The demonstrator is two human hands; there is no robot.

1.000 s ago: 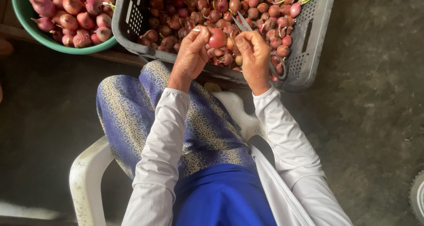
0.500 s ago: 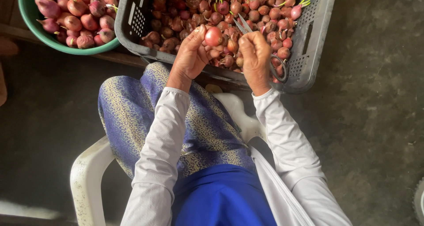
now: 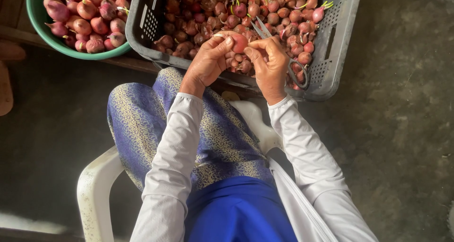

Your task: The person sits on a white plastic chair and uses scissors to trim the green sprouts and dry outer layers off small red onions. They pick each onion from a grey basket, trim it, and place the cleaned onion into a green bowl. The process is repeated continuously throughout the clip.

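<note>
Left hand (image 3: 208,62) pinches a red shallot (image 3: 239,42), right hand (image 3: 270,64) grips scissors (image 3: 279,48) above the grey crate (image 3: 338,43); best snip close, fingertips clear.

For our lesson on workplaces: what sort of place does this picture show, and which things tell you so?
Probably a home yard or small produce-sorting spot. A grey plastic crate and a green basin are full of shallots, on a rough concrete floor, and the person sits on a white plastic chair.

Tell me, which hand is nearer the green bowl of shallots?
Left. The left hand holds a shallot over the grey crate, on the side toward the green bowl. The right hand, with scissors, is farther from it.
</note>
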